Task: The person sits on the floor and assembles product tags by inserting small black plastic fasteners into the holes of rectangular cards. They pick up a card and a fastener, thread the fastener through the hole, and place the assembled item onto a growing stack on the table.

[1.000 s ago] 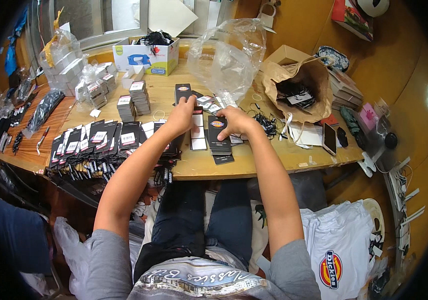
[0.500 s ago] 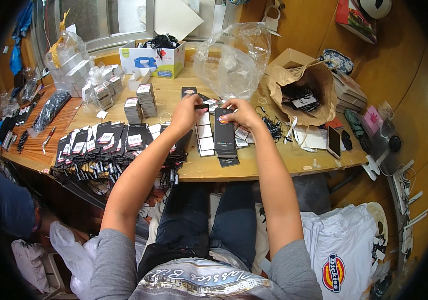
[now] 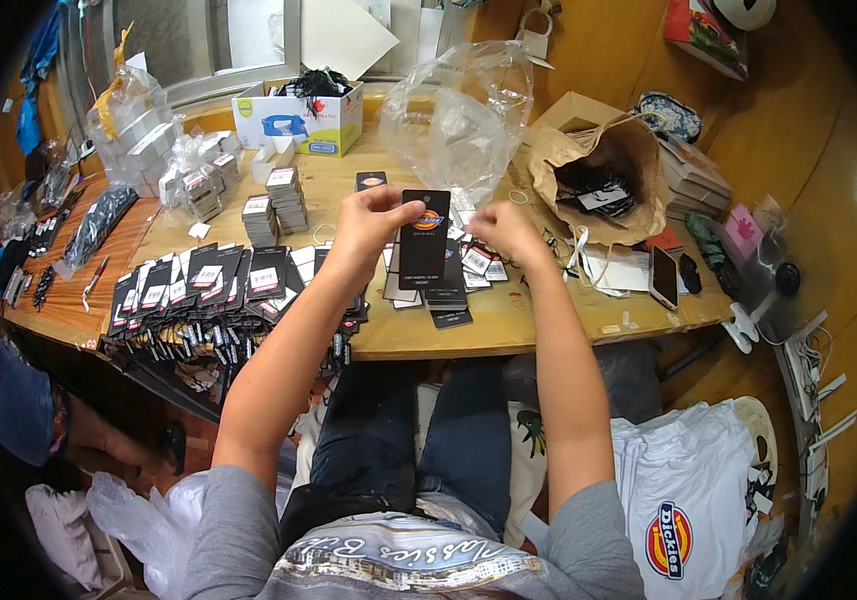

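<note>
A black hang tag (image 3: 422, 258) with a colourful emblem is pinched upright in my left hand (image 3: 366, 228), its face turned toward me. Behind and below it lies a stack of black hang tags (image 3: 448, 297), partly covered by the held one. My right hand (image 3: 510, 236) hovers just right of the tag, apart from it, with thumb and fingertips pressed together; whatever they hold is too small to make out. Small white labels (image 3: 485, 266) lie beneath that hand. A sheet of white labels (image 3: 400, 293) shows at the held tag's left edge.
Many finished-looking black tags with strings (image 3: 210, 285) spread along the left front edge. Stacked small cards (image 3: 286, 198), a white box (image 3: 298, 120) and a clear plastic bag (image 3: 458, 120) stand behind. To the right are a brown paper bag (image 3: 558, 170) and a phone (image 3: 663, 278).
A black tag has come off the stack and is now in my left hand. My right hand has let go of the stack and shifted right, its fingertips now pinched.
</note>
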### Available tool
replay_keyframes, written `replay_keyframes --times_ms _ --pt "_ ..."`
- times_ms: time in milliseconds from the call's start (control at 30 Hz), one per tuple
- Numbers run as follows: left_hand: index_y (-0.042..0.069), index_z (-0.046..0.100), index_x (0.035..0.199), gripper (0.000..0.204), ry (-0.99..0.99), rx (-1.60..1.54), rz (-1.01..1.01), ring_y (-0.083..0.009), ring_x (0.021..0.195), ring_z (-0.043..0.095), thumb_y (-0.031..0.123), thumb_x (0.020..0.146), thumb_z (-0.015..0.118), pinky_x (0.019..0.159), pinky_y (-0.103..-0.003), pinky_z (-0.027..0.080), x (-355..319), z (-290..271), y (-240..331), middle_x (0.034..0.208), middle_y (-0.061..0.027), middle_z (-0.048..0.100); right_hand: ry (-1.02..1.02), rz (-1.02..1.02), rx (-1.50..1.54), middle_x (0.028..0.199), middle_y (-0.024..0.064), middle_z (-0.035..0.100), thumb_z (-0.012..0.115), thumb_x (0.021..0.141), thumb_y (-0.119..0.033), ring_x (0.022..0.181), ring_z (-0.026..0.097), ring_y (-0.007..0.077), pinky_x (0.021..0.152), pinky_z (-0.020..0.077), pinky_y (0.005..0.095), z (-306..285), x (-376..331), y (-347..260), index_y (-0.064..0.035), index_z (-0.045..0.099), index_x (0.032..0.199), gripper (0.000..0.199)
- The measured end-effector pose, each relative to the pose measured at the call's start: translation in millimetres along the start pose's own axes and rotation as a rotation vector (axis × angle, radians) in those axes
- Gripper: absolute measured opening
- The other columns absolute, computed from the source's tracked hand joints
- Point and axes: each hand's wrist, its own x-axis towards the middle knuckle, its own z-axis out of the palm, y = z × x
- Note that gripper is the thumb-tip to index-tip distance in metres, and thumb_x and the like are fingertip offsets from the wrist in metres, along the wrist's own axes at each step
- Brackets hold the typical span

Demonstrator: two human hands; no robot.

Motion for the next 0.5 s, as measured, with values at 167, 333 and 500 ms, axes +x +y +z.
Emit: replay_keyframes --times_ms 167,333,500 --pt "-0.003 0.057 0.095 0.02 0.011 -0.197 -0.028 -0.0108 0.067 0.055 0.006 0.078 0.055 0.061 -0.023 0.047 -17 -4 -4 0.083 -0.0076 0.059 0.032 0.111 -0.321 0.069 0.0125 0.06 0.075 0.052 -0.015 0.063 0.058 0.0219 0.058 0.0436 0.0296 11 -20 9 0.0003 0.059 0.07 0.028" --pt "-0.002 0.055 0.1 0.021 -0.025 -0.331 -0.119 -0.0113 0.07 0.057 0.005 0.082 0.048 0.06 -0.023 0.049 -21 1 -14 0.083 -0.0078 0.06 0.162 0.114 -0.054 0.06 0.0106 0.058 0.074 0.055 -0.012 0.055 0.056 0.0202 0.053 0.0434 0.0296 7 -12 19 -0.0014 0.056 0.065 0.023" --pt "-0.001 0.055 0.101 0.022 0.047 -0.154 0.002 -0.0108 0.071 0.056 0.005 0.081 0.048 0.061 -0.022 0.048 -18 3 -19 0.085 -0.0087 0.059 -0.094 -0.019 0.722 0.062 0.0034 0.057 0.064 0.068 -0.004 0.049 0.049 0.005 0.044 0.0379 0.0165 -34 -22 -23 0.0011 0.057 0.074 0.011"
